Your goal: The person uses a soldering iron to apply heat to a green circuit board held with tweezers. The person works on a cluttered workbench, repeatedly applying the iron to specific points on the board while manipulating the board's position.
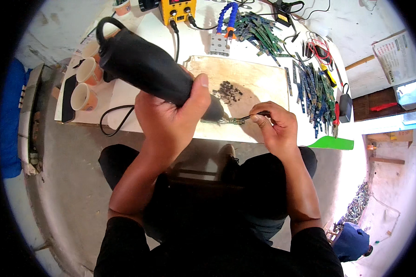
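My left hand (171,113) is closed around a black hot air gun (145,67), tilted with its nozzle down toward the right. My right hand (277,124) pinches a thin dark tool, apparently tweezers (248,117), at a small green circuit board strip (237,121) beside the nozzle. Both are over a worn beige board (263,81) on the white table, with a pile of small dark parts (227,92) just behind them. The nozzle's very tip is hard to make out against the strip.
A yellow soldering station (178,10), metal holder (219,44) and green strip piles (259,34) (314,94) stand behind and right, with pliers and cables. Paper cups (83,97) and a black phone (68,101) lie left. A person in blue (349,240) is at lower right.
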Motion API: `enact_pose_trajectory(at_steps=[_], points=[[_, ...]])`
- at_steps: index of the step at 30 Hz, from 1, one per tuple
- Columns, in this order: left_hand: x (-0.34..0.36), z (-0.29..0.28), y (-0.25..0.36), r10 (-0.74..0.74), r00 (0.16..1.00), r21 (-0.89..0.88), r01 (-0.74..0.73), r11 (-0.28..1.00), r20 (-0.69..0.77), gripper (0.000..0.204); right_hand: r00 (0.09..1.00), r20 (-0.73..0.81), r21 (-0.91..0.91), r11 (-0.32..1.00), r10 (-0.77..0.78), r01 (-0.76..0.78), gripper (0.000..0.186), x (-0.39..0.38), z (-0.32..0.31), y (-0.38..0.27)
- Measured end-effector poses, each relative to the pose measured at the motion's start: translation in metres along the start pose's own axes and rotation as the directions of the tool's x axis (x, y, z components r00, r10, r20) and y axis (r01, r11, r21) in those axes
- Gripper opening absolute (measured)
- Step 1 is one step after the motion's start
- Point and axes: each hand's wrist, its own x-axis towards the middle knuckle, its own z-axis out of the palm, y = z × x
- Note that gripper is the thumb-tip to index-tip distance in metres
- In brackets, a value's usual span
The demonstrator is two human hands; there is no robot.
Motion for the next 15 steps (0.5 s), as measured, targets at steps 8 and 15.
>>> enact_pose_trajectory(at_steps=[8,15], points=[[0.0,-0.0014,-0.0082,0.033,0.999,0.02,-0.034,0.999,0.021,0.005,0.991,0.019,0.083,0.988,0.13,-0.131,0.007,-0.0014,-0.0012,-0.0026],[0.0014,-0.0014,-0.006,0.049,0.998,0.032,-0.051,0.998,0.036,0.004,0.987,0.002,0.116,0.98,0.163,-0.162,0.008,-0.0027,-0.0008,-0.0001]])
